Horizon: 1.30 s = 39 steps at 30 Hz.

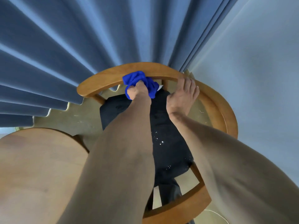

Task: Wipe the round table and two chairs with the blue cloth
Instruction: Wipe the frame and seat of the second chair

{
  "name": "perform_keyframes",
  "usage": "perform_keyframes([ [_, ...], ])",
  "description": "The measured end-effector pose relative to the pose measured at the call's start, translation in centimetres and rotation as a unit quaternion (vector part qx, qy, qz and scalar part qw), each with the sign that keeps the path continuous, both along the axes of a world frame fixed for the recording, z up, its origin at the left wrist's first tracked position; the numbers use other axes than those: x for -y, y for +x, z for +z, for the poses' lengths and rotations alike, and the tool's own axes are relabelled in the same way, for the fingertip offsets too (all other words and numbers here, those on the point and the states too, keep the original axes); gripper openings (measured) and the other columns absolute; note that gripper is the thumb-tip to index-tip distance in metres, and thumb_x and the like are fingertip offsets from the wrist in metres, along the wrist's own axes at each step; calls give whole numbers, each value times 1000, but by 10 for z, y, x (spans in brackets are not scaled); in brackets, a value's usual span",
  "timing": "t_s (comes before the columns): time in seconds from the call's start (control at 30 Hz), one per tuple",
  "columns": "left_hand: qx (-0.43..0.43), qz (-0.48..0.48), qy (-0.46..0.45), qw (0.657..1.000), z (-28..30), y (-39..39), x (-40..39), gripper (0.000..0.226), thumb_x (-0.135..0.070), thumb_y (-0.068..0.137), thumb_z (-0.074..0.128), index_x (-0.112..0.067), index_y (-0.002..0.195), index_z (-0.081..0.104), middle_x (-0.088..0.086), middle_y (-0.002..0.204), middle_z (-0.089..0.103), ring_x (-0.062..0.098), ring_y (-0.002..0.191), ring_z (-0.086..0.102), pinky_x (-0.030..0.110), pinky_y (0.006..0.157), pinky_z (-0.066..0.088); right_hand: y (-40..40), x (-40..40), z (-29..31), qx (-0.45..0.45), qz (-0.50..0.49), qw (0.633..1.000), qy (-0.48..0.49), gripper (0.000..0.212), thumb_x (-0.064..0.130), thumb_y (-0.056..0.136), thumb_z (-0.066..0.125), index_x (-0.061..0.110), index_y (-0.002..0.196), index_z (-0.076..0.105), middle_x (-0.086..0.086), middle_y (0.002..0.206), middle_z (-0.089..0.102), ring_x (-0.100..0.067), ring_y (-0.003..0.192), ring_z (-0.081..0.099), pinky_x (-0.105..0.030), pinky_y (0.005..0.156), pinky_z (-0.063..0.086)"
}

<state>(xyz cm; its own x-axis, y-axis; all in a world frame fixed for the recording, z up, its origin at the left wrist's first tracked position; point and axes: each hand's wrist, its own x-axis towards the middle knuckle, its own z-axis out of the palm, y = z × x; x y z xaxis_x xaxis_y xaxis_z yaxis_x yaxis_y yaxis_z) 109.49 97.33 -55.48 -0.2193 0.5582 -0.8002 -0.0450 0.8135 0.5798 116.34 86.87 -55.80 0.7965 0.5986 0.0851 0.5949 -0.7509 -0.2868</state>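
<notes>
While the left hand [137,91] bunches the blue cloth [140,81] in curled fingers, it presses that cloth against the curved wooden back rail [113,75] of the chair, at about twelve o'clock from the frame's middle. Soft and crumpled, of a deep saturated blue, the cloth spills out above and to the three o'clock side of the knuckles, and part of it lies over the rail's inner edge. A small white tag [160,87] peeks from its lower right fold; any print on it is too small to read.

At one o'clock the right hand [182,96] rests on the same rail, fingers fairly straight and laid over the wood, thumb spread toward the seat, holding nothing. Smooth and glossy, the rail is a warm honey-brown and sweeps in a broad arc round to four o'clock. Below it the chair seat [169,143] is a dark, matte black pad flecked with small white specks.

At eight o'clock lies the round table [37,167], its top a pale brown wood with a smooth rounded edge. Heavy blue-grey curtains [56,54] hang in deep vertical pleats from nine to twelve o'clock, and a plain pale wall [258,70] fills the two o'clock side
</notes>
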Motion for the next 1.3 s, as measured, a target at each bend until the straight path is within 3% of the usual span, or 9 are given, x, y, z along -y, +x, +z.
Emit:
perform_keyframes([
  [0.2, -40, 65, 17, 997, -21, -86, -31, 20, -11, 89, 57, -22, 74, 50, -3, 79, 56, 22, 80, 57, 30, 76, 49, -17, -5, -17, 26, 2, 999, -34, 60, 3, 71, 50, 14, 130, 48, -7, 132, 54, -30, 132, 41, -51, 114, 26],
  [0.47, -63, 108, 20, 992, -24, -145, -39, 15, -9, 84, 53, -21, 73, 53, 0, 73, 58, 22, 69, 55, 28, 67, 47, -74, -30, -28, -9, 14, 999, -31, 53, 2, 70, 46, 11, 122, 54, -11, 114, 61, -31, 118, 50, -49, 110, 30],
  [0.63, -91, 156, 53, 982, -17, -171, -41, 15, -8, 85, 49, -21, 80, 57, 1, 79, 62, 26, 77, 59, 31, 79, 51, -94, -26, -27, -30, 43, 998, -30, 55, 0, 71, 50, 10, 125, 54, -13, 108, 63, -33, 112, 52, -48, 108, 31],
  [0.8, -180, 47, 105, 977, -12, -203, -59, 23, -11, 82, 51, -18, 66, 36, -3, 67, 42, 23, 70, 38, 27, 66, 38, -88, -15, -28, -63, 32, 997, -28, 56, -1, 73, 50, 12, 127, 51, -11, 109, 64, -31, 112, 51, -45, 108, 32],
  [0.9, -224, 0, 124, 967, -6, -203, -60, 14, -13, 78, 50, -18, 69, 41, -2, 67, 46, 25, 67, 42, 29, 65, 42, -83, -3, -29, -73, 6, 997, -8, 55, -3, 74, 49, 9, 127, 52, -13, 109, 63, -33, 111, 52, -43, 102, 35],
  [1.1, -194, -18, 143, 970, 0, -167, -26, 22, -11, 76, 52, -18, 62, 36, -3, 59, 41, 22, 59, 37, 28, 59, 36, -67, 17, -27, -155, -9, 986, 55, 45, -2, 84, 44, 9, 126, 55, -13, 108, 65, -31, 97, 57, -37, 80, 44],
  [1.17, -138, -29, 136, 981, 6, -142, -13, 24, -8, 77, 54, -16, 61, 39, -2, 59, 42, 23, 62, 38, 29, 61, 37, -64, 18, -28, -281, -50, 957, 56, 30, 14, 95, 42, 13, 120, 60, -7, 100, 65, -25, 90, 58, -32, 76, 42],
  [1.2, -99, -41, 123, 987, 10, -129, -6, 22, -7, 77, 56, -16, 61, 44, 0, 61, 46, 24, 65, 42, 30, 63, 39, -61, 17, -27, -371, -92, 921, 74, 30, 24, 98, 42, 12, 117, 62, -5, 97, 63, -24, 90, 58, -34, 79, 46],
  [1.3, 34, -102, 50, 993, 19, -98, 13, 14, -3, 77, 58, -18, 76, 59, 4, 81, 63, 26, 76, 58, 37, 74, 53, -54, 15, -21, -584, -217, 772, 126, 45, 48, 97, 44, 12, 115, 65, -4, 107, 67, -22, 99, 62, -39, 97, 47],
])
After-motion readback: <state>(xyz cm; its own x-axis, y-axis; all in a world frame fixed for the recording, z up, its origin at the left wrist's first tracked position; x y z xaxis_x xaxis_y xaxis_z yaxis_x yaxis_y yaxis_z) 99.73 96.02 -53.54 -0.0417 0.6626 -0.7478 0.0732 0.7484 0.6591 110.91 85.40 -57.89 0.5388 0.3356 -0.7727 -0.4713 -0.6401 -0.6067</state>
